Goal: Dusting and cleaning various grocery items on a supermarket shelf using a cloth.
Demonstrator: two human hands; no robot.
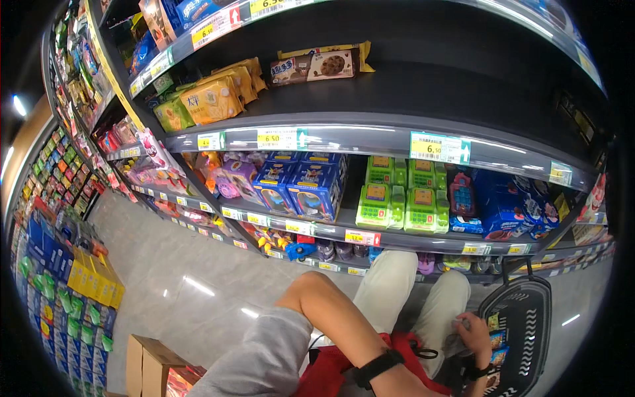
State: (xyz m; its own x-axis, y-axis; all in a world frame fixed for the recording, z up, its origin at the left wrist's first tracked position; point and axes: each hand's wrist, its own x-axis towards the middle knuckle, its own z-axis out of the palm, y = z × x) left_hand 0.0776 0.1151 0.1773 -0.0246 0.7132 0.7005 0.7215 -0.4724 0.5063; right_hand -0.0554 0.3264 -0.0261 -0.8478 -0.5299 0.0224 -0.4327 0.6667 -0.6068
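Observation:
My left forearm, with a grey sleeve and black wristband, crosses over a red item in my lap [411,347]; its hand is out of view below the lower edge. My right hand [473,334] is beside my pale trouser knee, fingers curled; what they hold, if anything, I cannot make out. Just right of it stands a black basket [539,299] with several colourful packets [497,341] inside. Ahead, a shelf holds blue boxes [306,190], green toy packs [422,208] and a pink-and-blue toy pack [463,198]. Biscuit packs [321,66] lie on the shelf above.
Grey shelving [364,129] spans the front and continues left with sweets. A stacked display of blue and yellow boxes [89,274] lines the left side. An open cardboard box [152,360] sits on the tiled floor [165,258] at lower left.

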